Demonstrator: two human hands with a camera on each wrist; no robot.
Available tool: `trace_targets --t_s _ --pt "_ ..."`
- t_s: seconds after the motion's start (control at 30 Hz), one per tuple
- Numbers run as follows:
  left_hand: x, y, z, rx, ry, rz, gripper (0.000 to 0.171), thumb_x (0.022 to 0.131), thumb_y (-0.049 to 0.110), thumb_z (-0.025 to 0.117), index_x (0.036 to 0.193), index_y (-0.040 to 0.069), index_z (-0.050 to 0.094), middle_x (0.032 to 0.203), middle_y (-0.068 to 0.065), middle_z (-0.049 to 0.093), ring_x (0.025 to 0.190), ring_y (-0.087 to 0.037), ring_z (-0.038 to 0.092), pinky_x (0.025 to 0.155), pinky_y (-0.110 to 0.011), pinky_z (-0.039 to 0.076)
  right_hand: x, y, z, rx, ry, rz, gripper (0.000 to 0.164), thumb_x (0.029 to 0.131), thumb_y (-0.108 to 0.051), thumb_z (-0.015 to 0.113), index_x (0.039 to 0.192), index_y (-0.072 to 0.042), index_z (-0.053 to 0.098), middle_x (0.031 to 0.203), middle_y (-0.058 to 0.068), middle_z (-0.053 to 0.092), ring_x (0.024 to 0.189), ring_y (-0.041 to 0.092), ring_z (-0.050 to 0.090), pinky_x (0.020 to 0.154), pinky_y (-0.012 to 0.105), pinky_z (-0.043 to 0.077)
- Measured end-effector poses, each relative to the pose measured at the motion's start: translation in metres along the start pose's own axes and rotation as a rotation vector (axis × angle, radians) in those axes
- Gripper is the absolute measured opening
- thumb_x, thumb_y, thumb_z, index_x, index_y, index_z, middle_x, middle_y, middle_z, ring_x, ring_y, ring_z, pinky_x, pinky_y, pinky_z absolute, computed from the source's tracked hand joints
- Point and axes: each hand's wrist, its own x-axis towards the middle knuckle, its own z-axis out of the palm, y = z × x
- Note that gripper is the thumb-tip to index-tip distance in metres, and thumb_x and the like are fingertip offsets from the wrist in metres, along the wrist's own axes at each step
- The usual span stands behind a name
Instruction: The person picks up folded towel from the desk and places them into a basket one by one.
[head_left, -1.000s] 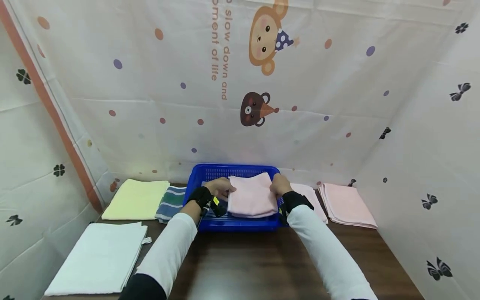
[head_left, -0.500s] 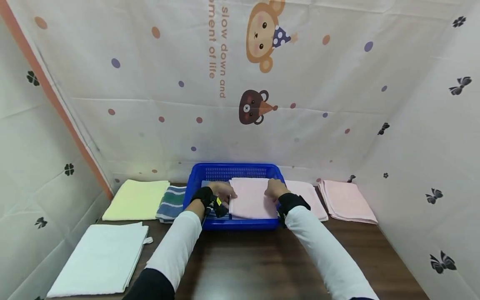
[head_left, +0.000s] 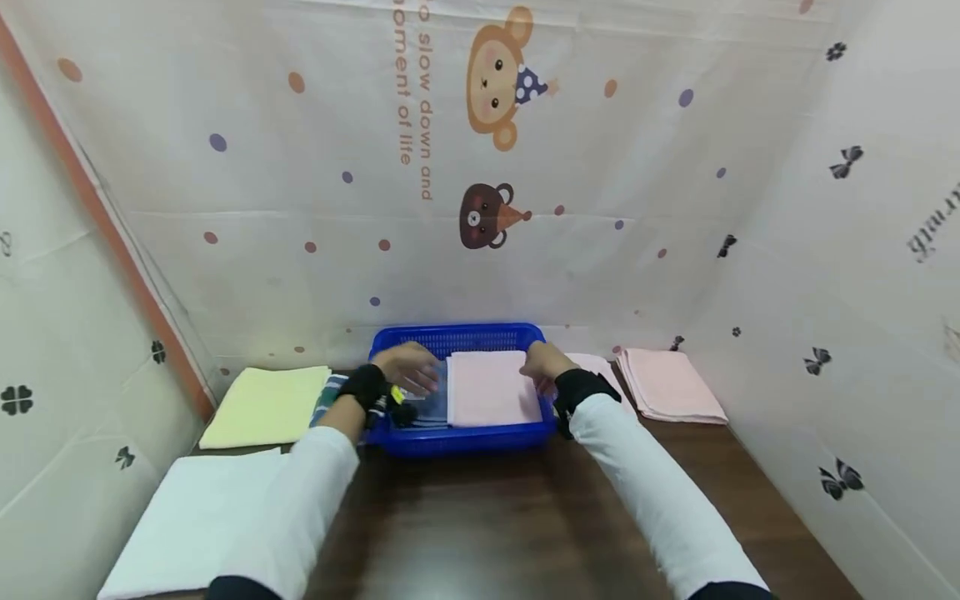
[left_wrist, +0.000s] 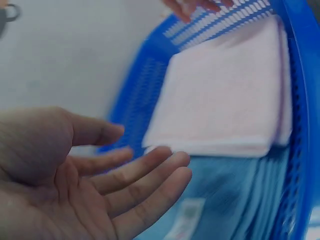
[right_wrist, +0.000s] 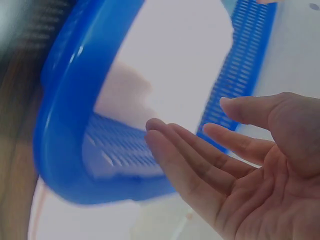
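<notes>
A folded pink towel (head_left: 495, 390) lies flat in the right part of the blue plastic basket (head_left: 465, 440). Beside it, in the left part, is a blue folded towel (left_wrist: 220, 185) with a white label. My left hand (head_left: 408, 367) hovers above the blue towel, fingers spread and holding nothing, as the left wrist view shows. Over the basket's right end is my right hand (head_left: 545, 367); in the right wrist view its fingers (right_wrist: 200, 160) are extended, apart from the pink towel.
Left of the basket lie a yellow towel (head_left: 266, 407), a striped towel (head_left: 327, 396) and a white towel (head_left: 191, 517). Two more pink stacks, a near one (head_left: 596, 367) and a farther one (head_left: 667, 385), lie to the right. A printed curtain (head_left: 337, 150) stands behind the table (head_left: 450, 525).
The pink towel has been lowered flat into the basket and let go. My left hand has moved left off its edge, and my right hand has come away from it.
</notes>
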Motion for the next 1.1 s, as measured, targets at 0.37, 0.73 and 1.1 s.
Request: trace_targets --t_s 0.37,0.73,1.1 --pt "-0.044 -0.047 -0.079 0.586 0.660 0.249 0.031 0.097 0.007 0.045 0.066 0.007 0.048 0.059 -0.001 0.045 0.054 -0.015 0.044 0.052 -0.025 0.032 0.012 0.010 -0.018 -0.059 0.293 -0.070 0.036 0.095 -0.011 0.052 0.124 0.006 0.064 0.083 0.014 0.072 0.049 0.014 0.061 0.049 0.026 0.046" --pt "-0.025 -0.116 -0.060 0.395 0.824 0.437 0.017 0.103 0.017 0.056 0.096 0.003 0.052 0.075 -0.008 0.050 0.065 -0.021 0.049 0.059 -0.030 0.035 0.017 0.048 0.039 0.055 0.498 -0.103 0.034 0.106 -0.020 0.049 0.119 0.005 0.067 0.097 0.022 0.073 0.077 0.031 0.069 0.065 0.042 0.054" --pt "-0.023 -0.124 -0.050 0.318 0.908 0.440 0.018 0.103 0.021 0.058 0.095 0.006 0.052 0.072 -0.003 0.042 0.060 -0.019 0.041 0.058 -0.030 0.029 0.023 0.072 0.010 -0.111 0.417 -0.273 0.030 0.101 -0.016 0.050 0.101 0.005 0.072 0.074 0.015 0.072 0.062 0.025 0.068 0.056 0.037 0.050"
